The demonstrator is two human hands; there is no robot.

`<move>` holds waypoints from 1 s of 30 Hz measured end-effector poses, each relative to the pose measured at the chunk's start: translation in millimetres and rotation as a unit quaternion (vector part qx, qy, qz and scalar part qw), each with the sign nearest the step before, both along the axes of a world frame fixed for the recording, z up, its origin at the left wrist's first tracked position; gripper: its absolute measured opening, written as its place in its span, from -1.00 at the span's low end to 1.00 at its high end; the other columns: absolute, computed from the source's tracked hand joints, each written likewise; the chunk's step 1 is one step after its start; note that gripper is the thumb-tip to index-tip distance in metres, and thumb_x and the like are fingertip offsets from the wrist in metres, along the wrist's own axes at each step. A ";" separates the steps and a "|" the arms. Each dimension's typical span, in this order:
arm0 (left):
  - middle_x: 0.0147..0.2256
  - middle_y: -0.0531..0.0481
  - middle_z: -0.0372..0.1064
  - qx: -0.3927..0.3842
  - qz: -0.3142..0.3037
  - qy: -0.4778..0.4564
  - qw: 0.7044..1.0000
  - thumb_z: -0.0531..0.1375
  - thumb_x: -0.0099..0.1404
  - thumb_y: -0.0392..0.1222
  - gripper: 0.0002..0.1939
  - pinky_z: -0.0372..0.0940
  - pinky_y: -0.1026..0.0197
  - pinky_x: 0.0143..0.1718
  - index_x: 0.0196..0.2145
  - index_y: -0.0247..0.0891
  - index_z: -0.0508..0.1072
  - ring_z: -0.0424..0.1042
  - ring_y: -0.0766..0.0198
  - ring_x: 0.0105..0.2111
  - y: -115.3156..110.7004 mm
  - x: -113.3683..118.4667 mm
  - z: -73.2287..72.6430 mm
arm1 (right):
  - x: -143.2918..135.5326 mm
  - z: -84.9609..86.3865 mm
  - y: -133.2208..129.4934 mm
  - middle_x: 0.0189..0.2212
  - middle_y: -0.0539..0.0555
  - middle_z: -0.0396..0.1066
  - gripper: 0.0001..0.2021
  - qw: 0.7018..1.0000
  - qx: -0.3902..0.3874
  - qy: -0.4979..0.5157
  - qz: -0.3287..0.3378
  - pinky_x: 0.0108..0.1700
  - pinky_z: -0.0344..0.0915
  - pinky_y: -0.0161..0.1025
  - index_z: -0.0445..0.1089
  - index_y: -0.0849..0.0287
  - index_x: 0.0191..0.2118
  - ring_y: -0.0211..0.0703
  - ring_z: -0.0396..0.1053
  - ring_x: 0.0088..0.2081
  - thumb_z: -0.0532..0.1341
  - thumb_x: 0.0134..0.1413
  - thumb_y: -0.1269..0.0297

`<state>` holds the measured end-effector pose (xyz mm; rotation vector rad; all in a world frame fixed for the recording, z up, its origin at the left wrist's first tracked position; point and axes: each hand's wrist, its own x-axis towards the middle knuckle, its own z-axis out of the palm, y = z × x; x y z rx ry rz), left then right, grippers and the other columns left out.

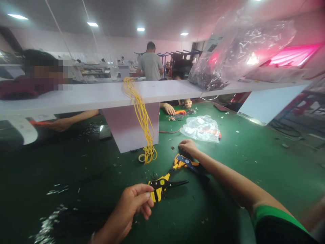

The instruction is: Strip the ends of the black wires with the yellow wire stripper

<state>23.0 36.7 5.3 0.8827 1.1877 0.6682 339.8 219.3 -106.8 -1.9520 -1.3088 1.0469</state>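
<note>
My left hand [137, 200] is in the lower middle, thumb and forefinger pinched together at the jaws of a yellow-and-black wire stripper [162, 183]. Whether it grips the tool or something small in front of it is unclear. Just beyond lies an orange-and-blue wire stripper [187, 162], partly under my right forearm. My right hand [188, 147] reaches forward to the green tabletop [254, 145] with its fingers curled down. Anything within those fingertips is hidden. A small brown piece [172, 147] lies just left of them.
Yellow cable [142, 115] hangs from a white shelf [101, 93] above a tape roll [141, 158]. A clear plastic bag [201, 128] lies beyond my right hand. Small metal pieces [48, 223] are scattered lower left. Co-workers' hands [169, 109] work across the table; another arm [313, 217] blurs at right.
</note>
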 end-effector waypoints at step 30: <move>-0.60 -0.01 0.42 0.011 -0.005 0.001 1.000 0.24 -0.07 -0.18 -0.66 0.21 0.29 -0.65 -0.31 -0.42 0.43 0.33 0.34 -0.68 -0.4 -2.4 -2.0 | -3.8 -3.9 37.8 0.00 0.16 0.35 -0.70 0.997 0.057 -0.039 0.030 -0.09 0.40 -0.02 0.31 0.21 0.05 -0.05 0.40 -0.09 0.18 0.25 0.23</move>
